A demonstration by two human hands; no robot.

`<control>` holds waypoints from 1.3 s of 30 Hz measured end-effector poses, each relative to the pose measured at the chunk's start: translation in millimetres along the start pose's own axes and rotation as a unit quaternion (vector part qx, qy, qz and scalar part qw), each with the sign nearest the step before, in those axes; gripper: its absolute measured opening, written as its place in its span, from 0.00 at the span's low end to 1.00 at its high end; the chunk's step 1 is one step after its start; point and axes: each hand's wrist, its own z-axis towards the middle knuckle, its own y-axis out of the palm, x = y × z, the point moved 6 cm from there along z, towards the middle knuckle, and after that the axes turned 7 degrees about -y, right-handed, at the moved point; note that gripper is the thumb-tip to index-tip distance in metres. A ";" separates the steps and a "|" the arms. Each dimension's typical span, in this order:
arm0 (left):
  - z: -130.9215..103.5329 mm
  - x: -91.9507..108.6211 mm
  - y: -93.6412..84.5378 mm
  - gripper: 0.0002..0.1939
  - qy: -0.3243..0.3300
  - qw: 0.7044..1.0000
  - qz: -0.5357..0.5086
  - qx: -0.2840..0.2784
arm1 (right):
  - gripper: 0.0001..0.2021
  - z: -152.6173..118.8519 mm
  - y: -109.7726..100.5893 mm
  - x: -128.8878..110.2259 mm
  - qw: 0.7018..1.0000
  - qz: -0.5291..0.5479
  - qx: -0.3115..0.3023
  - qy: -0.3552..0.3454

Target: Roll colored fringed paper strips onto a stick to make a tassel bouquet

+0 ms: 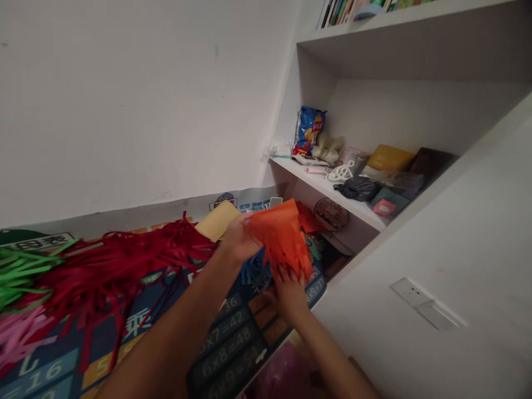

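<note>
My left hand (pixel 241 239) is closed on the uncut upper edge of a sheet of orange fringed paper (pixel 276 224), holding it up over the mat. Cut strips hang from the sheet's lower side. Below, my right hand (pixel 290 291) touches the strip ends, its fingers apart and the thumb out to the left. Just behind my left hand lies a yellow sheet of paper (pixel 219 220). Blue fringed paper (pixel 255 271) shows under the orange piece, partly hidden. A large heap of red fringed paper (pixel 137 252) spreads to the left.
Green strips (pixel 25 274) and pink strips (pixel 25 335) lie at the far left. A dark printed mat (pixel 226 332) with multiplication sums covers the surface. On the right, a white shelf (pixel 353 209) holds a blue chip bag (pixel 310 128), a white cord and pouches. A wall socket (pixel 428 305) is lower right.
</note>
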 end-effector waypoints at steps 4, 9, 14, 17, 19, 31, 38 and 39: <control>-75.7 69.7 -26.3 0.20 0.137 0.987 -0.026 0.074 | 0.18 6.1 -10.9 56.2 0.998 0.002 -0.032 0.057; -221.5 111.9 -101.9 0.16 0.387 0.864 0.058 0.316 | 0.16 -38.0 -47.3 105.2 0.999 0.036 0.035 -0.008; -286.2 58.2 -175.6 0.13 0.334 0.856 -0.116 0.377 | 0.14 -54.5 -35.6 2.8 0.944 0.272 0.118 -0.144; -275.3 23.1 -197.6 0.18 0.237 0.913 -0.234 0.237 | 0.15 -67.6 -3.3 -167.2 0.827 0.499 -0.075 -0.248; -274.4 9.5 -204.8 0.20 0.224 0.925 -0.258 0.168 | 0.16 -82.8 7.4 -269.4 0.683 0.649 -0.184 -0.281; -293.1 -16.7 -221.5 0.19 0.170 0.906 -0.343 0.179 | 0.29 -46.2 24.5 -322.6 0.485 0.868 -0.094 0.048; -314.7 -3.1 -223.5 0.26 0.180 0.898 -0.357 0.183 | 0.20 -54.7 38.5 -274.4 0.489 0.858 -0.120 0.107; -325.8 -2.9 -226.8 0.25 0.204 0.893 -0.353 0.192 | 0.18 -54.1 42.4 -269.5 0.487 0.857 -0.120 0.116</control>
